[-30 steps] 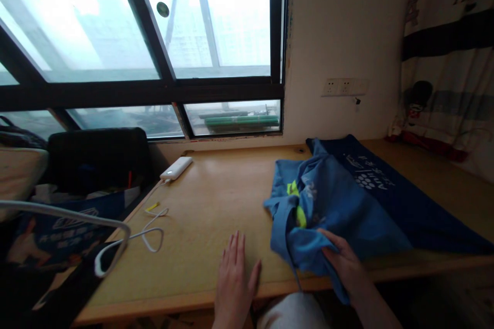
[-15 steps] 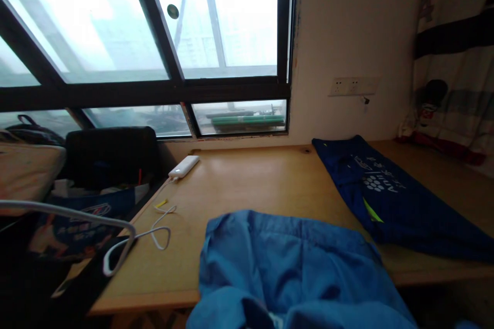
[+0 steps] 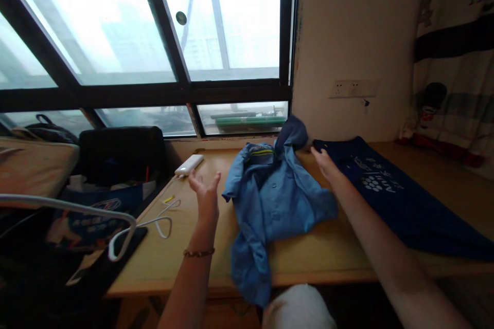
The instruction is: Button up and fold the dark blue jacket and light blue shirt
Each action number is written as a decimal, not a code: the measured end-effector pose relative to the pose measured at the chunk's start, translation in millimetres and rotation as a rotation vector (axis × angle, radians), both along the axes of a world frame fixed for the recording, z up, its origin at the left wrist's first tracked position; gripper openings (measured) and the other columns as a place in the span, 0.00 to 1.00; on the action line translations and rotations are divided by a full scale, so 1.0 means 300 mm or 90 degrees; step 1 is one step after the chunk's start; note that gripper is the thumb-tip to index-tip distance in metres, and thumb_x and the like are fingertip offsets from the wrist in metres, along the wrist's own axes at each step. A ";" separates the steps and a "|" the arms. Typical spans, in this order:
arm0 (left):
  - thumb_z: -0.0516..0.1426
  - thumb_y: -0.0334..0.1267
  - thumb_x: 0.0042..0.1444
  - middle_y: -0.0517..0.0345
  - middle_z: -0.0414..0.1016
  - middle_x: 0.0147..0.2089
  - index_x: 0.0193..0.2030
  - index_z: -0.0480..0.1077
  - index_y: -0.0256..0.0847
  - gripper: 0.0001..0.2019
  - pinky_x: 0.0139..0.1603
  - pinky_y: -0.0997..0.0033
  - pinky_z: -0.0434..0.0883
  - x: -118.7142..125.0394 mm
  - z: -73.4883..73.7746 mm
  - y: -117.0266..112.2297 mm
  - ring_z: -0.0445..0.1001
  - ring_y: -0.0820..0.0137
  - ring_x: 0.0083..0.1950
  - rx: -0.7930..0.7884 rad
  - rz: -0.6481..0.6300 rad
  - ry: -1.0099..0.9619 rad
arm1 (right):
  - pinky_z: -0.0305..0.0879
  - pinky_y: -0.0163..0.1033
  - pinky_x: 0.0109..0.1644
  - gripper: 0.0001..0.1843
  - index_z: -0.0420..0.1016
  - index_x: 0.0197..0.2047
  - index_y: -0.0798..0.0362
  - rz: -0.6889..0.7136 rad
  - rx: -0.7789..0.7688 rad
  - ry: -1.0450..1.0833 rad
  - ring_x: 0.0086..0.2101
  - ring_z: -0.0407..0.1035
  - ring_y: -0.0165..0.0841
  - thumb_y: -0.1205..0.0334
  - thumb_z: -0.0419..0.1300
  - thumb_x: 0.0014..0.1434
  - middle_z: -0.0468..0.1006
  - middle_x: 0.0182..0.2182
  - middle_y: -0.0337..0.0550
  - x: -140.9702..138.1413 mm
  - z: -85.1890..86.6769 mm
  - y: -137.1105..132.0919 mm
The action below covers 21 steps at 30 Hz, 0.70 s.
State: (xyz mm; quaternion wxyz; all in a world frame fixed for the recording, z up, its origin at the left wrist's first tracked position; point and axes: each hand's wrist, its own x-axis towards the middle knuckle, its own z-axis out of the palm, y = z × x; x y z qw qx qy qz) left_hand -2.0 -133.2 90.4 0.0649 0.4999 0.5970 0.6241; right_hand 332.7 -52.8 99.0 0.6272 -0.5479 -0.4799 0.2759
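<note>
A light blue shirt (image 3: 270,200) lies spread and crumpled on the wooden desk (image 3: 181,262), one end hanging over the front edge. My left hand (image 3: 206,193) hovers just left of it, palm up, fingers apart and holding nothing. My right hand (image 3: 324,162) reaches to the shirt's far right corner near the collar, fingers stretched out, touching or just off the cloth. A dark blue garment (image 3: 389,200) with white print lies flat to the right.
A white power bank (image 3: 189,164) with a white cable (image 3: 158,223) lies at the desk's back left. Left of the desk are a black bag (image 3: 119,151), a white hanger (image 3: 77,211) and a bed. Window and wall sockets (image 3: 353,88) behind.
The light blue shirt was pulled off the dark garment, swung up close to the camera, and now lies spread on the desk's middle. Both hands have let go and reached forward.
</note>
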 end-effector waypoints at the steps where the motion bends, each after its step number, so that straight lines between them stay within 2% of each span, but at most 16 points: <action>1: 0.53 0.43 0.52 0.42 0.46 0.60 0.59 0.43 0.37 0.31 0.56 0.57 0.57 0.011 -0.014 -0.019 0.51 0.59 0.61 -0.001 0.006 0.009 | 0.58 0.48 0.50 0.24 0.67 0.45 0.59 -0.018 -0.055 -0.106 0.46 0.64 0.42 0.52 0.58 0.47 0.72 0.42 0.53 -0.012 -0.049 -0.023; 2: 0.54 0.43 0.50 0.41 0.48 0.60 0.58 0.46 0.37 0.31 0.57 0.56 0.56 0.025 -0.039 -0.050 0.51 0.58 0.61 -0.007 0.001 0.033 | 0.57 0.48 0.51 0.24 0.68 0.44 0.59 0.001 -0.078 -0.211 0.46 0.64 0.42 0.53 0.59 0.46 0.72 0.42 0.54 -0.026 -0.104 -0.061; 3: 0.55 0.44 0.49 0.43 0.51 0.59 0.56 0.51 0.37 0.29 0.58 0.55 0.55 0.042 -0.075 -0.090 0.52 0.59 0.61 -0.023 -0.022 0.074 | 0.56 0.48 0.52 0.22 0.68 0.44 0.58 0.054 -0.058 -0.313 0.46 0.63 0.41 0.54 0.58 0.48 0.71 0.43 0.53 -0.039 -0.163 -0.109; 4: 0.54 0.44 0.49 0.44 0.54 0.57 0.54 0.55 0.38 0.26 0.58 0.55 0.54 0.060 -0.119 -0.135 0.53 0.59 0.60 -0.047 -0.065 0.126 | 0.54 0.48 0.53 0.21 0.69 0.44 0.57 0.086 -0.021 -0.404 0.47 0.62 0.41 0.54 0.56 0.49 0.70 0.44 0.52 -0.048 -0.223 -0.163; 6: 0.53 0.44 0.50 0.46 0.58 0.55 0.52 0.58 0.39 0.23 0.58 0.55 0.56 0.096 -0.223 -0.220 0.57 0.60 0.59 -0.127 -0.183 0.224 | 0.50 0.50 0.55 0.20 0.69 0.45 0.54 0.097 0.020 -0.545 0.51 0.56 0.44 0.55 0.56 0.49 0.68 0.47 0.51 -0.052 -0.329 -0.265; 7: 0.55 0.44 0.49 0.46 0.58 0.56 0.53 0.58 0.39 0.25 0.57 0.54 0.57 0.111 -0.275 -0.254 0.57 0.59 0.58 -0.170 -0.216 0.265 | 0.50 0.51 0.55 0.22 0.68 0.46 0.54 0.069 0.020 -0.581 0.53 0.54 0.45 0.56 0.57 0.48 0.65 0.49 0.51 -0.043 -0.373 -0.303; 9: 0.57 0.45 0.45 0.43 0.56 0.57 0.56 0.55 0.37 0.31 0.56 0.50 0.57 0.134 -0.365 -0.300 0.56 0.55 0.59 -0.233 -0.205 0.330 | 0.49 0.54 0.55 0.29 0.60 0.53 0.57 -0.024 0.003 -0.604 0.55 0.48 0.48 0.57 0.57 0.47 0.59 0.54 0.56 -0.007 -0.436 -0.339; 11: 0.57 0.45 0.45 0.42 0.56 0.58 0.58 0.53 0.37 0.33 0.55 0.49 0.57 0.147 -0.416 -0.317 0.56 0.54 0.58 -0.255 -0.163 0.378 | 0.49 0.54 0.54 0.38 0.50 0.58 0.61 -0.106 -0.024 -0.586 0.56 0.45 0.50 0.59 0.57 0.46 0.52 0.57 0.61 0.042 -0.471 -0.325; 13: 0.54 0.42 0.49 0.43 0.59 0.56 0.57 0.57 0.37 0.28 0.54 0.51 0.58 0.156 -0.423 -0.313 0.60 0.57 0.56 -0.259 -0.129 0.416 | 0.50 0.54 0.54 0.44 0.42 0.60 0.65 -0.157 -0.066 -0.548 0.57 0.44 0.51 0.61 0.58 0.43 0.47 0.58 0.66 0.084 -0.483 -0.282; 15: 0.52 0.38 0.51 0.45 0.64 0.52 0.51 0.64 0.39 0.19 0.52 0.54 0.60 0.165 -0.396 -0.299 0.63 0.59 0.52 -0.265 -0.110 0.447 | 0.51 0.52 0.53 0.47 0.40 0.59 0.69 -0.203 -0.110 -0.492 0.57 0.44 0.53 0.62 0.59 0.41 0.46 0.57 0.70 0.107 -0.481 -0.236; 16: 0.52 0.36 0.51 0.46 0.66 0.49 0.47 0.67 0.39 0.15 0.51 0.54 0.61 0.170 -0.377 -0.290 0.65 0.59 0.50 -0.272 -0.107 0.456 | 0.52 0.51 0.53 0.45 0.43 0.59 0.69 -0.214 -0.125 -0.464 0.56 0.46 0.53 0.62 0.59 0.40 0.49 0.56 0.71 0.110 -0.475 -0.216; 18: 0.50 0.33 0.52 0.47 0.69 0.43 0.39 0.70 0.40 0.11 0.48 0.57 0.63 0.178 -0.338 -0.273 0.67 0.61 0.46 -0.286 -0.124 0.429 | 0.55 0.48 0.51 0.36 0.54 0.54 0.66 -0.181 -0.140 -0.415 0.52 0.55 0.50 0.63 0.57 0.41 0.60 0.51 0.66 0.107 -0.456 -0.187; 20: 0.49 0.34 0.53 0.48 0.70 0.39 0.37 0.71 0.39 0.10 0.45 0.60 0.65 0.173 -0.307 -0.258 0.69 0.63 0.43 -0.282 -0.176 0.298 | 0.59 0.46 0.47 0.25 0.64 0.46 0.59 -0.121 -0.139 -0.350 0.45 0.63 0.45 0.63 0.54 0.42 0.70 0.43 0.57 0.102 -0.422 -0.172; 21: 0.49 0.35 0.53 0.48 0.71 0.38 0.37 0.71 0.38 0.10 0.44 0.61 0.66 0.163 -0.295 -0.253 0.70 0.64 0.42 -0.267 -0.211 0.175 | 0.61 0.45 0.45 0.22 0.67 0.43 0.57 -0.108 -0.136 -0.294 0.42 0.66 0.43 0.63 0.53 0.42 0.72 0.39 0.53 0.102 -0.399 -0.170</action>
